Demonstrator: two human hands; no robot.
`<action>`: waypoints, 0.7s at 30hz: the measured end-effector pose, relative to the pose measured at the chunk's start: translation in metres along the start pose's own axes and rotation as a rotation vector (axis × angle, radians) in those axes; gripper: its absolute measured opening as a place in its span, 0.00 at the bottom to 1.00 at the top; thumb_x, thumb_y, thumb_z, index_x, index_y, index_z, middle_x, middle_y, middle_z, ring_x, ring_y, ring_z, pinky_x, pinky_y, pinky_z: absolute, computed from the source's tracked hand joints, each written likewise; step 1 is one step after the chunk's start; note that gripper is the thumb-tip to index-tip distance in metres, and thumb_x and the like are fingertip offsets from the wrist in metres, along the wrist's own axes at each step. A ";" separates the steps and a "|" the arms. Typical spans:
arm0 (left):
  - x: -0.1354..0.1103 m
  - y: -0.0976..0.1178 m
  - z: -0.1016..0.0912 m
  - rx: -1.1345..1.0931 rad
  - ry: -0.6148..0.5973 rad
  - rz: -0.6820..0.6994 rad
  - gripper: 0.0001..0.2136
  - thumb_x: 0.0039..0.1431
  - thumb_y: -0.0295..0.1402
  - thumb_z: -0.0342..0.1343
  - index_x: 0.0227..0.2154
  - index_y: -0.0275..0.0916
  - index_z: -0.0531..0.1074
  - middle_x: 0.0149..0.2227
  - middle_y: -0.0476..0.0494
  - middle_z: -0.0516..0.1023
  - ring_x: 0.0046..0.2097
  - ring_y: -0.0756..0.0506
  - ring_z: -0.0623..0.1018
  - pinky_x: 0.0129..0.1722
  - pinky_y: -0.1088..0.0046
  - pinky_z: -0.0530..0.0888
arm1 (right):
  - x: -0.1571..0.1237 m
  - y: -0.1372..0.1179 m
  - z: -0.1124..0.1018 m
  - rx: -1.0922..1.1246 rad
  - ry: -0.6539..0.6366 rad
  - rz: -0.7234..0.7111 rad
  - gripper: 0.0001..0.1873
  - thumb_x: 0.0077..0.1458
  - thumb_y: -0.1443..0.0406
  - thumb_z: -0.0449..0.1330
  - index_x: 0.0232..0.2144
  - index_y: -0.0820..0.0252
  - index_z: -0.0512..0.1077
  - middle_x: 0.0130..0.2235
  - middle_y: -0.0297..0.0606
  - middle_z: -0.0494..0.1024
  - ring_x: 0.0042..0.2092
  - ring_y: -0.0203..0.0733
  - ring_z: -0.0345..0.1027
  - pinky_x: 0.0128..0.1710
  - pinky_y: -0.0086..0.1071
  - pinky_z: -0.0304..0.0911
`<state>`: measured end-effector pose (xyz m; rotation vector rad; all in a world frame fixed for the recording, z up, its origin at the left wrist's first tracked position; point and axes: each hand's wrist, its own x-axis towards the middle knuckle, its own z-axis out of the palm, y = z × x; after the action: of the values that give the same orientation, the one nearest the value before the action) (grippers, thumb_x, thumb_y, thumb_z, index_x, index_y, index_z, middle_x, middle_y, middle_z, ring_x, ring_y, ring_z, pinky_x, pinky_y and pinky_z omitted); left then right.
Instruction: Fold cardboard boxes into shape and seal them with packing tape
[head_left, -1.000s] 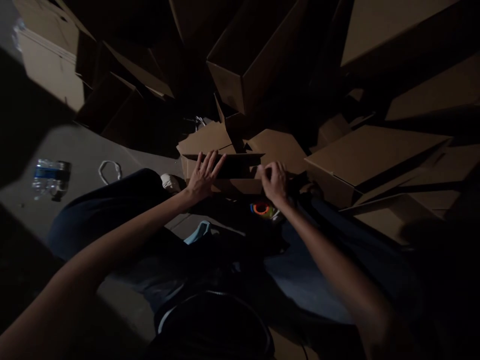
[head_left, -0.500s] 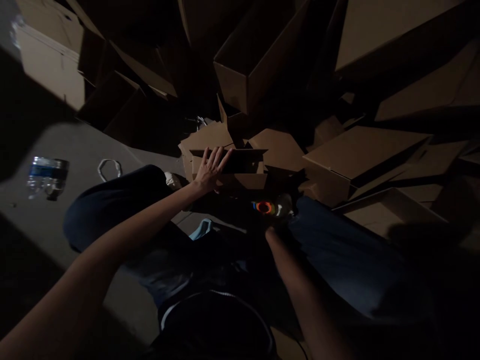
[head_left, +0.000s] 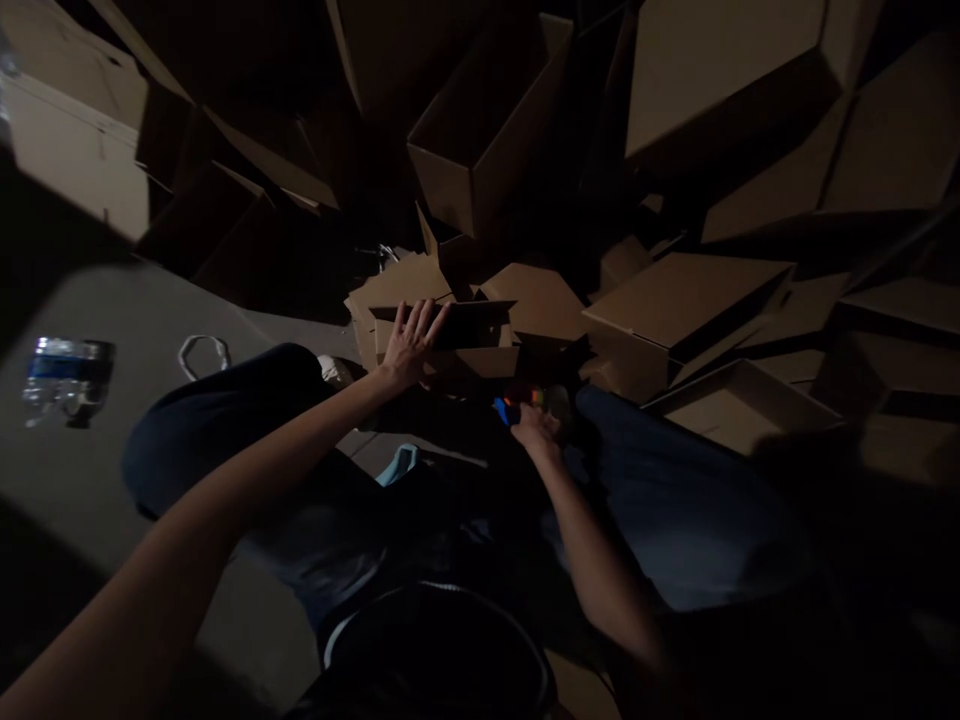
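Observation:
A small cardboard box [head_left: 480, 361] lies between my feet, its long opening facing up and dark inside. My left hand [head_left: 409, 352] spans its left end, fingers spread over the far flap edge and thumb at the near wall. My right hand [head_left: 535, 428] is just in front of the box's right end, with its fingers wrapped round a tape dispenser [head_left: 507, 410]. Blue and orange parts of the dispenser show past the fingers; the rest is hidden or too dark to make out.
Several open cardboard boxes [head_left: 442, 178] crowd the far side, more [head_left: 686, 300] on the right. Plastic-wrapped bottles [head_left: 69, 378] and a white loop [head_left: 204, 352] lie on the floor at left. A light-blue item [head_left: 399, 464] lies between my legs.
My right hand has moved up towards the box and the dispenser has turned, its blue part now plainer. My left hand stays on the box. The view has shifted slightly.

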<state>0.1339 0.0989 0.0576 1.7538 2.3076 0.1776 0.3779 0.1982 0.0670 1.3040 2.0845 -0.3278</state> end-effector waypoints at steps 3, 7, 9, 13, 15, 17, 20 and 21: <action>0.000 0.001 -0.002 0.012 -0.014 -0.004 0.67 0.38 0.48 0.73 0.74 0.30 0.37 0.73 0.21 0.45 0.73 0.23 0.47 0.70 0.41 0.37 | -0.012 0.011 -0.032 0.013 0.021 0.063 0.20 0.59 0.70 0.57 0.53 0.59 0.75 0.50 0.49 0.79 0.54 0.50 0.75 0.50 0.36 0.66; 0.000 0.003 -0.006 0.040 -0.037 -0.025 0.69 0.34 0.46 0.75 0.74 0.29 0.38 0.73 0.20 0.46 0.73 0.23 0.48 0.70 0.42 0.37 | -0.002 0.024 -0.089 0.072 0.249 0.113 0.19 0.59 0.69 0.58 0.51 0.57 0.76 0.50 0.50 0.79 0.55 0.55 0.74 0.51 0.43 0.69; 0.001 0.003 -0.008 0.044 -0.053 -0.036 0.70 0.32 0.46 0.76 0.74 0.29 0.38 0.73 0.20 0.46 0.72 0.22 0.48 0.70 0.42 0.38 | 0.019 0.022 -0.115 0.140 0.373 0.111 0.19 0.61 0.69 0.57 0.54 0.57 0.75 0.55 0.52 0.76 0.56 0.56 0.72 0.53 0.47 0.69; 0.001 0.003 -0.010 0.037 -0.053 -0.045 0.70 0.32 0.48 0.76 0.74 0.29 0.38 0.73 0.20 0.45 0.73 0.22 0.47 0.70 0.43 0.37 | 0.034 0.004 -0.138 0.276 0.614 -0.036 0.40 0.64 0.62 0.58 0.72 0.60 0.47 0.72 0.56 0.50 0.70 0.62 0.52 0.66 0.61 0.53; 0.001 0.003 -0.012 0.036 -0.051 -0.050 0.69 0.33 0.48 0.75 0.73 0.29 0.39 0.73 0.19 0.46 0.73 0.22 0.47 0.70 0.42 0.37 | 0.005 0.000 -0.125 0.362 0.700 -0.149 0.38 0.67 0.60 0.54 0.73 0.58 0.45 0.73 0.52 0.47 0.73 0.59 0.43 0.68 0.60 0.50; 0.002 0.003 -0.013 0.032 -0.047 -0.058 0.68 0.34 0.48 0.75 0.73 0.28 0.41 0.72 0.18 0.46 0.72 0.22 0.48 0.70 0.41 0.38 | -0.045 0.005 -0.092 0.412 0.825 -0.306 0.31 0.69 0.61 0.47 0.72 0.54 0.51 0.72 0.46 0.53 0.73 0.54 0.46 0.67 0.55 0.55; 0.002 0.004 -0.014 0.020 -0.012 -0.059 0.68 0.34 0.49 0.74 0.73 0.27 0.41 0.72 0.17 0.46 0.72 0.21 0.48 0.69 0.40 0.37 | -0.129 0.033 -0.016 0.431 1.142 -0.418 0.28 0.67 0.67 0.49 0.67 0.44 0.60 0.57 0.40 0.73 0.60 0.47 0.69 0.57 0.43 0.70; 0.002 0.004 -0.014 0.009 0.001 -0.054 0.68 0.34 0.49 0.74 0.73 0.27 0.41 0.72 0.17 0.46 0.72 0.21 0.48 0.69 0.40 0.37 | -0.152 0.045 0.011 0.438 1.231 -0.380 0.27 0.67 0.68 0.50 0.64 0.43 0.63 0.51 0.39 0.76 0.53 0.45 0.74 0.52 0.39 0.72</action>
<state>0.1335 0.1022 0.0717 1.6939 2.3563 0.1590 0.4659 0.1062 0.1617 1.5399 3.4703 -0.1301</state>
